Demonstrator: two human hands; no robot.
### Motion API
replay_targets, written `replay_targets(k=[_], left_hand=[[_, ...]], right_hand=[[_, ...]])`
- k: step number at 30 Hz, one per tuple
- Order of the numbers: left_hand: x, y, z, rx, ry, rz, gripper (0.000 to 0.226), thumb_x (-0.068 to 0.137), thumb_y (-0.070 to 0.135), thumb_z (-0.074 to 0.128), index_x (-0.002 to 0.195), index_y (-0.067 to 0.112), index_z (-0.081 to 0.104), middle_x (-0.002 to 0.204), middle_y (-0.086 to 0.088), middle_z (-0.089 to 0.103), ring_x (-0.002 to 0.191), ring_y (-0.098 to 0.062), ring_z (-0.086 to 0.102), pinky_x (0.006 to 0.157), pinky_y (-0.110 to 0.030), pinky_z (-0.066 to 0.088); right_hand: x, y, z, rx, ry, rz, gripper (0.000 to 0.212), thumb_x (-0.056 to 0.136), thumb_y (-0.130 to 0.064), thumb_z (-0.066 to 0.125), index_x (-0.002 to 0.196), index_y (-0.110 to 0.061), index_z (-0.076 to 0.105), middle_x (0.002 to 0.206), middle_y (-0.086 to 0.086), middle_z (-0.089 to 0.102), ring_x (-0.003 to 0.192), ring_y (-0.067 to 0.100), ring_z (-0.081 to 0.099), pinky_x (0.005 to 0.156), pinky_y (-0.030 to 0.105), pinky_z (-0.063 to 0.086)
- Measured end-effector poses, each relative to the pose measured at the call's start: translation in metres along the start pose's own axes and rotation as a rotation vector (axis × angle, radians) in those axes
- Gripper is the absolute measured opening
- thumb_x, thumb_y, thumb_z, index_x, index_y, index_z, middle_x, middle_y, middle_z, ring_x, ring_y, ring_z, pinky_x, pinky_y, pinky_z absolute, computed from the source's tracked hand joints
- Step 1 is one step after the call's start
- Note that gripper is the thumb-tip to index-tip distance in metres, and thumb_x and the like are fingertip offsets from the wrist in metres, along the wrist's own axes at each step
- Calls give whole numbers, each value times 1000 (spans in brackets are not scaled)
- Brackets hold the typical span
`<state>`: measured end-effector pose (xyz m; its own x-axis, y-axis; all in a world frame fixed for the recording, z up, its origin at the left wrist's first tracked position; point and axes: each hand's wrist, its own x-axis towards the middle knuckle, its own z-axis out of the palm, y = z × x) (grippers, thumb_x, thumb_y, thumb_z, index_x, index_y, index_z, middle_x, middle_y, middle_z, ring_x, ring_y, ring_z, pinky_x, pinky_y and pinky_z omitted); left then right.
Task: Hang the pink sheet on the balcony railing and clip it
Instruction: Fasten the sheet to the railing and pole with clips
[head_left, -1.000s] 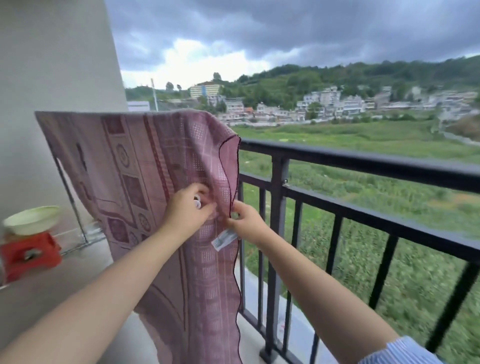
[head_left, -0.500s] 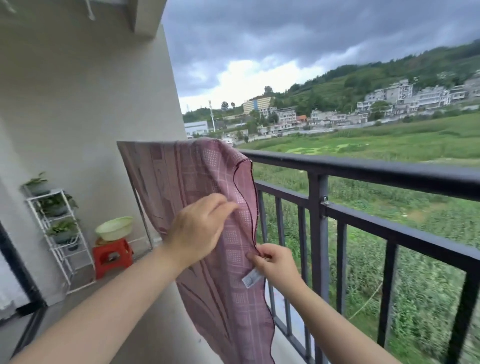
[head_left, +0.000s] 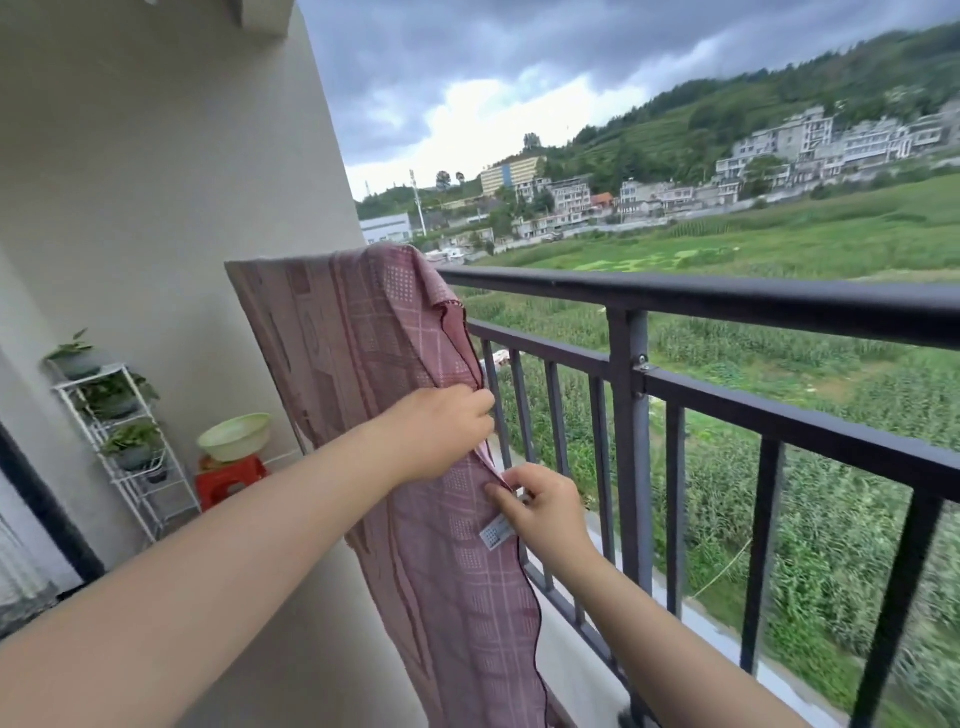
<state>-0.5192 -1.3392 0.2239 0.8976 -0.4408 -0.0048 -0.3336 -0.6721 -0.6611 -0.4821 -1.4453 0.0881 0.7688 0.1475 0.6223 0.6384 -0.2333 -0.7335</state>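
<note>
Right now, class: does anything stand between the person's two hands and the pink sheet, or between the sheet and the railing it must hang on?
Nothing visible does. The left hand and right hand both already grip the pink sheet at its right edge, and the sheet is already draped over the railing. No clip shows.

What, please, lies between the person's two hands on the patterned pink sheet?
In the head view, only the patterned pink sheet's dark-trimmed edge runs between the left hand and right hand.
</note>
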Motion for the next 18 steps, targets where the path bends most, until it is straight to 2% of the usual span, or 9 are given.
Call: replay_targets(k=[4, 7, 9, 11, 12, 14, 15, 17, 18], left_hand=[[0, -2, -1, -19, -3, 7, 16, 91, 9, 45, 106, 8, 51, 112, -8, 44, 102, -25, 49, 74, -35, 47], [0, 0, -4, -21, 1, 3, 14, 91, 8, 45, 104, 8, 51, 109, -8, 46, 97, -26, 52, 70, -35, 45], [-1, 0, -4, -18, 15, 3, 14, 91, 5, 44, 103, 8, 51, 108, -8, 46, 95, -27, 53, 66, -34, 41], [-2, 0, -3, -4, 18, 1, 17, 89, 1, 42, 102, 7, 51, 106, -9, 47, 93, -27, 53, 64, -33, 38], [-4, 0, -2, -6, 21, 2, 18, 88, 0, 41, 101, 7, 51, 106, -9, 47, 93, -28, 53, 63, -33, 37], [-7, -2, -2, -9, 17, -4, 20, 87, -2, 39, 100, 7, 51, 105, -9, 48, 91, -28, 51, 63, -33, 35], [-8, -2, -2, -6, 16, 0, 20, 87, -2, 39, 100, 7, 51, 105, -9, 48, 92, -27, 51, 63, -32, 34], [-11, -3, 0, -8, 13, 6, 19, 87, -1, 39, 100, 7, 51, 105, -9, 49, 94, -27, 50, 63, -32, 34], [-12, -3, 1, -19, 13, 9, 19, 87, -1, 40, 100, 6, 52, 105, -10, 50, 96, -27, 50, 64, -33, 35]], right_hand=[[-3, -1, -5, -45, -62, 15, 17, 80, -11, 65, 73, 4, 65, 73, 20, 64, 68, 18, 50, 56, 21, 32], [-7, 1, -7, -61, -164, 35, 27, 80, -20, 62, 72, 5, 63, 67, 18, 59, 63, 14, 45, 55, 23, 30], [-10, 1, -8, -28, -225, 56, 30, 80, -25, 60, 70, 3, 61, 57, 6, 51, 54, 2, 42, 52, 15, 29], [-12, 0, -8, 116, -257, 170, 15, 84, -18, 60, 72, -9, 64, 54, -9, 46, 51, -3, 47, 52, 9, 33], [-13, 0, -8, 235, -274, 259, 17, 86, -16, 58, 70, -16, 63, 55, -11, 48, 51, -4, 48, 53, 9, 36], [-12, 2, -7, 403, -300, 402, 28, 90, -18, 51, 63, -19, 60, 57, -4, 53, 49, 0, 48, 53, 19, 40], [-10, 1, -7, 409, -316, 430, 26, 91, -19, 50, 69, -18, 62, 61, 0, 55, 50, 1, 48, 51, 19, 40], [-7, -2, -3, 283, -399, 405, 13, 88, -16, 55, 93, -16, 66, 63, -2, 53, 48, -4, 46, 48, 10, 38], [-6, -3, 0, 212, -450, 370, 20, 86, -16, 58, 104, -14, 64, 61, -4, 50, 44, -5, 45, 46, 6, 35]])
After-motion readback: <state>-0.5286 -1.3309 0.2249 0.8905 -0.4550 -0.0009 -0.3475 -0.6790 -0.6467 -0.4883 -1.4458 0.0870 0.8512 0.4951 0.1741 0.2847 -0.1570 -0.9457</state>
